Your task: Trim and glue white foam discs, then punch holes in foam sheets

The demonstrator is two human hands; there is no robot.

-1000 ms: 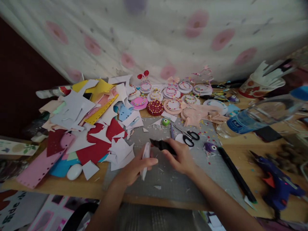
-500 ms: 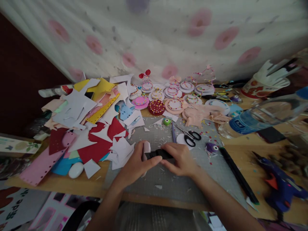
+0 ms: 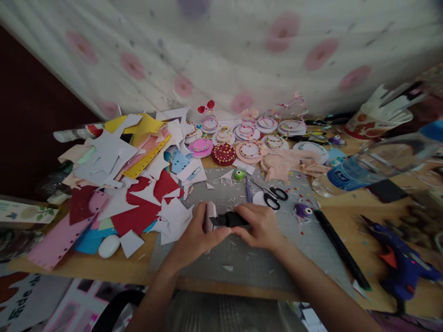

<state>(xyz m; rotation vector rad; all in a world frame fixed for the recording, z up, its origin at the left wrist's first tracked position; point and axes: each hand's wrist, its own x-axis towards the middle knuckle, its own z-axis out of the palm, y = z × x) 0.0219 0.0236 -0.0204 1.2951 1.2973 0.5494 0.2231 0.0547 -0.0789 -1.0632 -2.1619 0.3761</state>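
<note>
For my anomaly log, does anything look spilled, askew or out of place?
White slivers around the left hand and right hand, and coloured dots near the purple figure, litter the grey mat like spilled debris.

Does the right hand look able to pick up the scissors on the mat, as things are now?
Not freely, I think. The scissors lie just beyond the right hand, with nothing tall seen between, but its fingers hold the black cutter and would probably need to release it first.
</note>
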